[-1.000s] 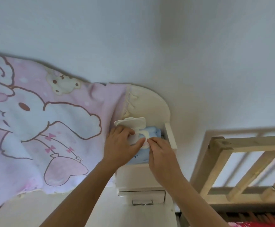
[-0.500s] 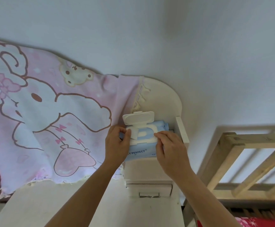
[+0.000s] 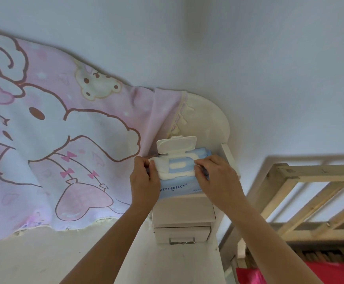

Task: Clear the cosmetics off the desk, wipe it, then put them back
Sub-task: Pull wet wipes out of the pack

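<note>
A blue pack of wet wipes point(image 3: 177, 186) lies on top of a small white drawer unit point(image 3: 184, 208) at the back right of the white desk point(image 3: 85, 257). Its white flip lid point(image 3: 176, 145) stands open. My left hand point(image 3: 144, 181) pinches a white wipe point(image 3: 161, 168) at the pack's left end. My right hand point(image 3: 216, 179) grips the pack's right end, fingers curled over its top edge. No cosmetics show in this view.
A pink cartoon blanket point(image 3: 54, 150) hangs over the desk's back at the left. An arched white backboard point(image 3: 210, 121) stands behind the pack. A wooden bed rail point(image 3: 310, 191) and red bedding point(image 3: 302, 273) lie to the right.
The view has shifted, so the pack sits farther right. My left hand moved from the pack's opening to its left end with a wipe. My right hand stays at the right end.
</note>
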A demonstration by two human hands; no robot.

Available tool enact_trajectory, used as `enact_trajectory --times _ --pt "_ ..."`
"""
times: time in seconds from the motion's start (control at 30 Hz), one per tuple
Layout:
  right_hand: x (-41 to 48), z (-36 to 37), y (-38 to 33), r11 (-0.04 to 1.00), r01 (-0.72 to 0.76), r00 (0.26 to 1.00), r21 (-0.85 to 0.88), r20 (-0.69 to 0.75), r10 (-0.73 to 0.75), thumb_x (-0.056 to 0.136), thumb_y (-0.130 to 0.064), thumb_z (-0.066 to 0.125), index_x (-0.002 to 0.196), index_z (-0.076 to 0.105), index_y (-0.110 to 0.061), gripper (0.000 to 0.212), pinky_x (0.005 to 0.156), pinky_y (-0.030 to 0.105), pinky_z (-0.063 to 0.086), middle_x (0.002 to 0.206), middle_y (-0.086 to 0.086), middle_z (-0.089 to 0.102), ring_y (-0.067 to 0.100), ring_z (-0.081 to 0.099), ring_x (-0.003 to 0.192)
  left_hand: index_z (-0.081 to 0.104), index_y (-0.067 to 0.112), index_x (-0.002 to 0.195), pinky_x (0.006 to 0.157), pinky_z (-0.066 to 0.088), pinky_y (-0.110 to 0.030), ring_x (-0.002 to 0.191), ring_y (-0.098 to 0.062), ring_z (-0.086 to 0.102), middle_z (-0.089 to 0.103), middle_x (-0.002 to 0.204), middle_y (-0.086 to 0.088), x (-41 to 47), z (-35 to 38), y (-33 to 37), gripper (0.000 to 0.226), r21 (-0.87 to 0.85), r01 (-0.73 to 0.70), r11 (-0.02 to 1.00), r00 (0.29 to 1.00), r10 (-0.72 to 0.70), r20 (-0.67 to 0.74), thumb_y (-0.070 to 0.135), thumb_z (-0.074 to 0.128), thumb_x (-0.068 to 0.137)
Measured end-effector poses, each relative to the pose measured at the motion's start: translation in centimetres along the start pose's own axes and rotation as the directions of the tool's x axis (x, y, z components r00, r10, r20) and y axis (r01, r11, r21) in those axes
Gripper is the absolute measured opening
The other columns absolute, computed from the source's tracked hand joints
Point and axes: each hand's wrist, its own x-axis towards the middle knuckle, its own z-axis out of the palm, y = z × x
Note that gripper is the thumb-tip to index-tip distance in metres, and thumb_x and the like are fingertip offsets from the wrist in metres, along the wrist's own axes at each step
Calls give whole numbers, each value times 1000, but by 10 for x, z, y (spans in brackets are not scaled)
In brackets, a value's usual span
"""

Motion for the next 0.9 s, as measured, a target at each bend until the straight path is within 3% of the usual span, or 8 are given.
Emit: enact_trajectory --times 0.07,0.13,0.23,0.33,0.47,0.57,0.67,0.9 --pt "14 -5 0 991 125 990 -49 77 -121 91 -23 68 103 73 -13 17 76 26 50 95 0 66 19 63 86 39 12 84 57 38 -9 62 -9 46 46 69 7 -2 0 1 18 0 -3 1000 1000 3 7 16 46 100" --pt "32 -9 -1 963 257 949 -75 206 -237 92 -29 66 102 74 -14 19 77 33 56 97 1 68 21 64 89 39 14 85 58 39 -8 64 -9 47 47 71 9 -2 1 2 17 3 -8 1000 1000 8 11 16 46 100" --pt "56 -11 -8 934 337 859 -119 445 -253 98 -38 54 109 72 -18 29 79 39 53 105 0 65 19 62 98 39 16 87 57 40 -10 67 -8 50 49 73 11 -1 2 -2 16 19 -7 1000 1000 7 22 18 46 101" --pt "71 -8 -14 853 463 788 -242 554 -270 101 -43 43 111 68 -22 35 77 35 51 107 -2 61 16 60 102 39 19 88 57 38 -10 70 -7 52 49 76 14 0 4 -5 15 37 -6 999 1000 5 26 20 45 101" --pt "76 -3 -13 762 585 737 -276 572 -359 103 -36 43 106 68 -22 28 67 33 47 103 -1 62 17 62 96 39 19 88 56 38 -10 70 -6 51 49 76 13 0 4 -4 14 38 -15 999 1000 14 24 21 45 101" --pt "75 -1 -8 699 637 717 -324 581 -384 86 -29 72 84 69 -28 4 47 25 43 80 -7 61 13 65 72 39 19 88 56 40 -12 70 -7 52 50 77 13 0 4 -5 14 38 -21 999 1000 20 20 21 45 101" --pt "75 3 -4 671 646 718 -365 590 -371 68 -25 87 73 65 -30 23 38 21 40 67 -10 54 10 58 55 40 18 90 57 40 -12 72 -7 53 50 78 13 0 4 -5 13 38 -15 999 1000 14 23 21 45 101" --pt "77 5 -8 626 684 702 -375 570 -426 69 -14 83 73 61 -23 24 39 24 31 66 -4 53 16 55 49 40 16 89 57 41 -8 69 -7 51 48 76 13 -1 4 -2 13 45 -20 999 1000 19 20 20 46 101"
